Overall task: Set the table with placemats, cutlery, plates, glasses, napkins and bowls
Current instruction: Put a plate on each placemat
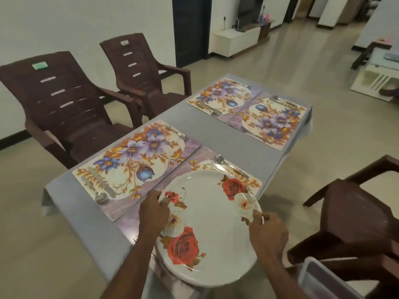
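**Plate held level over the near-right mat, both hands on the rim**

Here we are at the near end of the grey-clothed tabletop point(218, 134), and the large round white plate printed with red roses point(210, 231) is up between both hands. The left hand point(153, 214) has it at the left rim, fingers point(160, 205) curled over the edge and pinching it. The right hand point(268, 231) takes the opposite rim, fingers point(259, 215) wrapped round the edge in the same way. There may be more than one plate stacked under there; I cannot tell for sure.

Now the relation that matters: the plate hangs directly over the near-right floral placemat with purple marbled border point(200, 167), covering most of it. Only the mat's far strip shows, and on that strip lie a steel spoon point(220, 159) and a steel knife point(235, 170), just beyond the plate's far rim. A steel fork's tines point(135, 238) peek out by the left wrist, on the mat's near side. So the target lies straight below, between that cutlery.

Both hands are equally placed, neither nearer. My read: the move called for is a straight lowering, keeping the far rim short of the spoon and knife.

The other three floral placemats, near-left point(138, 162), far-left point(222, 97) and far-right point(272, 121), already carry cutlery but no plates yet.
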